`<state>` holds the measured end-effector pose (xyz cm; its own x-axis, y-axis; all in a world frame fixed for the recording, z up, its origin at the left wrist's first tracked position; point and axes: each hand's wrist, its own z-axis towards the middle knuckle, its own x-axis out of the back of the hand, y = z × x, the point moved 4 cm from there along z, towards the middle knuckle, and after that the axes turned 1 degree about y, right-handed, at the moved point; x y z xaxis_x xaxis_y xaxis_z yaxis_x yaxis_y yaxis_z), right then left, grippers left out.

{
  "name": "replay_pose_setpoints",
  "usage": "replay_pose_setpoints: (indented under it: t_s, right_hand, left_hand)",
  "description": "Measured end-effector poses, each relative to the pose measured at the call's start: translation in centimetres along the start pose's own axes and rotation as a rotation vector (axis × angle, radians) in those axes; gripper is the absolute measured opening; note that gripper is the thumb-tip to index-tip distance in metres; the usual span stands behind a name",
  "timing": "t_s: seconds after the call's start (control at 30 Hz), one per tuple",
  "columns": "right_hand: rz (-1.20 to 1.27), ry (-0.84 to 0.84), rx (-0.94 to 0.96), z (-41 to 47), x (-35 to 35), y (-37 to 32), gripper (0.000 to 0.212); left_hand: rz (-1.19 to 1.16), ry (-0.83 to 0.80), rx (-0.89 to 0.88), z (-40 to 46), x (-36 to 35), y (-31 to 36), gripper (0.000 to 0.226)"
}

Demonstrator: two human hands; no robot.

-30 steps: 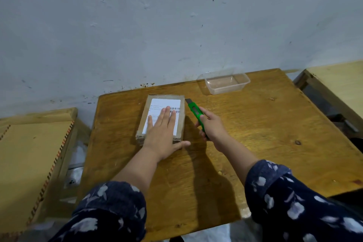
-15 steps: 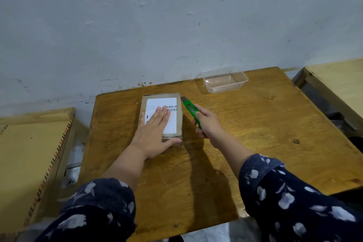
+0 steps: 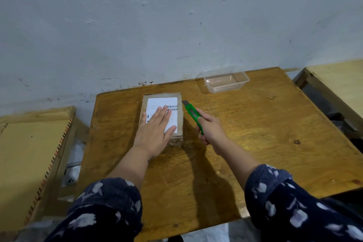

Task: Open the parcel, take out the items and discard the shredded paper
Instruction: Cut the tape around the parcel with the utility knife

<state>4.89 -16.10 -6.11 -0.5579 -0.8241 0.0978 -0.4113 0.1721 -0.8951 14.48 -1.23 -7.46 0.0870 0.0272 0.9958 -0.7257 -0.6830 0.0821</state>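
**Parcel pinned flat, cutter held beside its right edge**

The parcel (image 3: 177,112), a brown cardboard box with a white printed label (image 3: 162,104) on top, lies flat on the wooden table (image 3: 255,133), left of the table's middle and toward the far side. Its far short edge sits just short of the table's far edge, which runs along the pale wall (image 3: 176,25). The box looks closed; crumpled tape shows on its near right corner.

The left hand (image 3: 155,133) lies palm-down on the near half of the parcel, fingers straight and slightly spread across the label, thumb stretched out toward the right edge of the box.

The right hand (image 3: 211,129) is clenched round the handle of a green utility knife (image 3: 191,113). The knife points to the far left, its grey blade tip just beside the parcel's right edge near the far right corner; whether the tip touches the cardboard cannot be told.

A clear plastic container (image 3: 225,81) stands at the far edge of the table, to the right of the parcel and well apart from it. Bare tabletop stretches from the knife hand to the right edge and from the parcel to the near edge, crossed only by the two forearms in dark patterned sleeves (image 3: 284,202).

To the left, across a gap, stands a lighter wooden bench (image 3: 29,153) with a notched edge. To the right, past another gap, part of a second wooden surface (image 3: 337,84) shows.
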Motion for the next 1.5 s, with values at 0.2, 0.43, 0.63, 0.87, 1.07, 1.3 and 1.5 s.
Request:
replay_pose_setpoints:
  t_s: [0.2,0.43,0.63,0.87,1.07,1.3,1.5]
  right_hand:
    - [0.006,-0.02,-0.016,-0.3,-0.5,-0.4,0.042]
    - [-0.055,-0.011,-0.014,-1.7,-0.6,0.2,0.039]
    - [-0.03,0.031,0.014,-1.3,0.2,-0.5,0.044]
    - [-0.078,-0.007,0.031,-0.6,0.3,-0.5,0.043]
    - [-0.164,-0.009,0.017,0.1,0.3,-0.3,0.039]
    - [-0.164,-0.018,-0.005,1.0,-0.5,-0.4,0.039]
    - [-0.245,0.012,-0.007,2.1,-0.7,-0.3,0.041]
  left_hand:
    - [-0.005,-0.002,0.033,0.0,-0.3,0.0,0.074]
    - [-0.021,-0.001,0.032,0.1,-0.3,0.0,0.068]
    - [-0.16,0.059,0.131,0.7,0.4,0.1,0.068]
    - [-0.176,-0.028,0.28,4.1,0.8,-0.3,0.071]
    - [-0.175,0.037,0.169,6.6,1.0,-2.1,0.055]
    - [-0.1,0.075,0.121,7.1,0.5,-2.1,0.052]
    - [-0.039,0.036,0.116,7.1,0.0,-1.9,0.058]
